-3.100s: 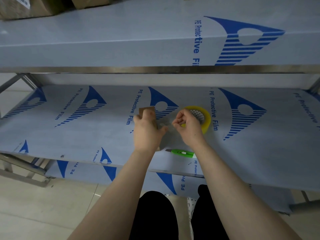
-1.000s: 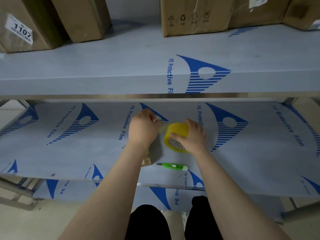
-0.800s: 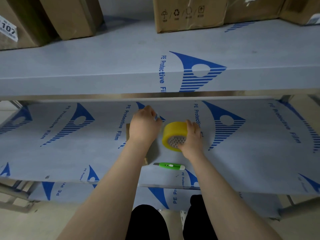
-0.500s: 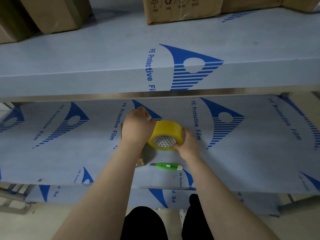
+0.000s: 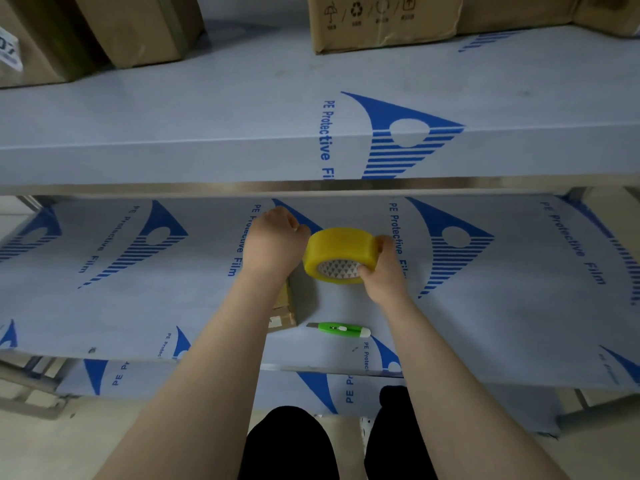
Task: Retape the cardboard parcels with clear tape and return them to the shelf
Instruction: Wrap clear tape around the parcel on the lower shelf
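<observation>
Cardboard parcel (image 5: pixel 282 311) mostly hidden by left hand (image 5: pixel 273 244), grip unclear | right hand (image 5: pixel 384 271) grasps tape roll (image 5: pixel 341 254)

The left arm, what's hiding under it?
A small cardboard parcel on the shelf; only its near corner shows. The left hand and forearm cover the rest.

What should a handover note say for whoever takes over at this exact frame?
Left hand: closed over the top of a small cardboard parcel on the middle shelf, apparently pinching the tape end; that contact is hidden.
Right hand: gripping the yellow tape roll, held beside the left hand.
Green utility knife: lying on the shelf in front, untouched.
Done: roll picked up.
Left: lay and cut the tape, then shelve the parcel beside the boxes on the upper shelf.
</observation>
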